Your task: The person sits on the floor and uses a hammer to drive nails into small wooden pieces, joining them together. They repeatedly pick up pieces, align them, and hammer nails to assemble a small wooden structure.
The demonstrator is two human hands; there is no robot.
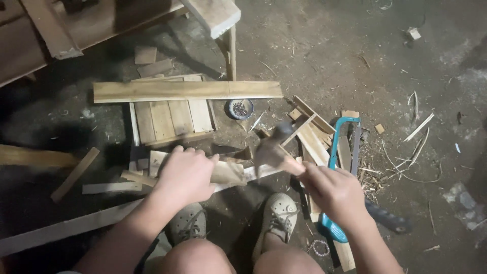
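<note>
My left hand (185, 175) presses down on a short wooden piece (228, 172) lying across a long thin strip (71, 226) on the floor. My right hand (332, 190) grips the handle of a hammer (271, 149), which is blurred in motion just right of the wooden piece. Both of my feet in light shoes (276, 215) rest on the floor right below the wood.
A long plank (187, 90) lies over a small slatted panel (172, 119). A round tin of nails (239, 108) sits beside it. A blue-framed saw (337, 152) and wood offcuts (312, 134) lie to the right. Wooden furniture (61, 30) stands top left.
</note>
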